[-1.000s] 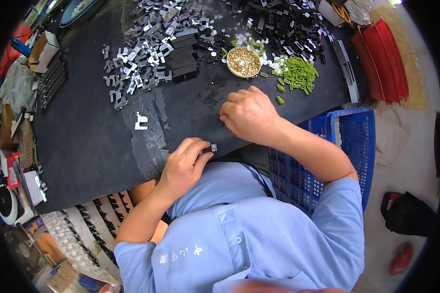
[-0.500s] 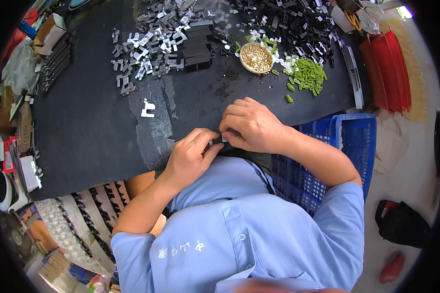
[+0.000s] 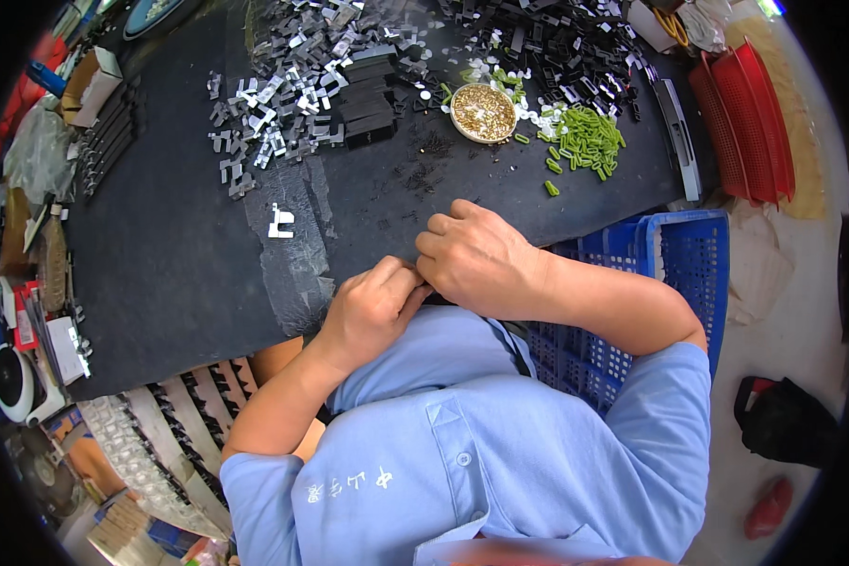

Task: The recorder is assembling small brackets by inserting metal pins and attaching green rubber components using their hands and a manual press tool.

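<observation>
My left hand (image 3: 373, 304) and my right hand (image 3: 481, 257) meet at the near edge of the black table, right in front of my body. Both are closed, with fingertips pinched together and touching or almost touching. Whatever they hold is hidden by the fingers. A single silvery metal bracket (image 3: 280, 221) lies alone on the table, beyond my left hand. Farther off from my right hand stand a round dish (image 3: 484, 113) of small brass-coloured pieces and a heap of green oblong pieces (image 3: 587, 140).
Metal brackets (image 3: 278, 113) lie heaped at the far middle, beside a row of black blocks (image 3: 368, 99). Black plastic parts (image 3: 557, 47) spread at the far right. Blue crates (image 3: 689, 231) stand below the right table edge, near red baskets (image 3: 740, 123).
My right hand has turned over and its fingers have closed in against my left hand. A small piece of metal showing between the fingertips before is now covered. The view has shifted slightly.
</observation>
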Available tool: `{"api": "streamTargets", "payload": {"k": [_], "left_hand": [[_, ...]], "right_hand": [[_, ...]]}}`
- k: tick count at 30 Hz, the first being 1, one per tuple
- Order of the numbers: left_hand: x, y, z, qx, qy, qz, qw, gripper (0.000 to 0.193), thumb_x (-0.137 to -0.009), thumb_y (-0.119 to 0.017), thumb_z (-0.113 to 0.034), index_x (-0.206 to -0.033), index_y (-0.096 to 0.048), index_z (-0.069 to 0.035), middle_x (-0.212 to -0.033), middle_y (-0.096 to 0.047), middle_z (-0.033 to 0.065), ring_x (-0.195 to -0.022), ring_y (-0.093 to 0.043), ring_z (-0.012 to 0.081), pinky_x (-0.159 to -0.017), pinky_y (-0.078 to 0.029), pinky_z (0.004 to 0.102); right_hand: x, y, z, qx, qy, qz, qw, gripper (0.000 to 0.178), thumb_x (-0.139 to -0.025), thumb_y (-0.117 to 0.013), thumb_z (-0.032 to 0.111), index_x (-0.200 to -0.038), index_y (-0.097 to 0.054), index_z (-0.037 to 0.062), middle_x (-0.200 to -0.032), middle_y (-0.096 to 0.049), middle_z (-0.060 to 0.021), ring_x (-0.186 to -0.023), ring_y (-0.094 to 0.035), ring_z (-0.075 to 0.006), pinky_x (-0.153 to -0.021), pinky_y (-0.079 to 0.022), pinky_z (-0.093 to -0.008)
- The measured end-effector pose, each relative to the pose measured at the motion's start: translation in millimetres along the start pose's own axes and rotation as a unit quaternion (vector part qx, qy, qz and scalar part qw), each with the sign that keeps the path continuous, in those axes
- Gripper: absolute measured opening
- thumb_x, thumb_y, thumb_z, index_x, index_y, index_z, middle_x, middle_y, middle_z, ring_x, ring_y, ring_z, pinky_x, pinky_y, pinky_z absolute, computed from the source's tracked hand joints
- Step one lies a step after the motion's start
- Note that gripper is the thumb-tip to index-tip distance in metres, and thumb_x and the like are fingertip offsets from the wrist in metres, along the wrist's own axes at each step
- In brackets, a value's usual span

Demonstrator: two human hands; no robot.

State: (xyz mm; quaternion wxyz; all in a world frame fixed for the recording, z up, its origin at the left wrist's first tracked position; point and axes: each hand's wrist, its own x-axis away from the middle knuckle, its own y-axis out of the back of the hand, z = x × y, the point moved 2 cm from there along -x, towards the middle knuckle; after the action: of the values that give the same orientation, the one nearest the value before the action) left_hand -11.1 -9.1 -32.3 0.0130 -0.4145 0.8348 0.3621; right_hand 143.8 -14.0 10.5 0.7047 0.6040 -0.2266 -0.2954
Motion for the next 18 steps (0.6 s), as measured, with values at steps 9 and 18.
{"api": "streamTargets", "payload": {"k": [9,18], "left_hand": [[-3,8,5,0.114,0.127,-0.010,0.985,0.020,-0.074,-0.070,-0.004,-0.092,-0.061,0.000,-0.077,-0.057,0.0118,-0.056,-0.057,0.0233,-0.051,-0.047,0.0324],[-5,6,19,0.137,0.155,0.087,0.974,0.016,-0.084,-0.059,0.001,-0.099,-0.064,0.002,-0.079,-0.055,0.0051,-0.059,-0.061,0.0111,-0.053,-0.050,0.0224]], "right_hand": [[17,-15,-17,-0.199,-0.095,-0.169,0.961,0.010,-0.069,-0.070,0.016,-0.072,-0.065,0.0096,-0.076,-0.058,-0.0022,-0.075,-0.056,-0.0209,-0.066,-0.044,-0.0333],[20,-36,-16,-0.266,-0.086,-0.199,0.939,0.009,-0.070,-0.070,0.012,-0.075,-0.064,0.0090,-0.078,-0.057,-0.0023,-0.076,-0.055,-0.0217,-0.070,-0.043,-0.0339]]}}
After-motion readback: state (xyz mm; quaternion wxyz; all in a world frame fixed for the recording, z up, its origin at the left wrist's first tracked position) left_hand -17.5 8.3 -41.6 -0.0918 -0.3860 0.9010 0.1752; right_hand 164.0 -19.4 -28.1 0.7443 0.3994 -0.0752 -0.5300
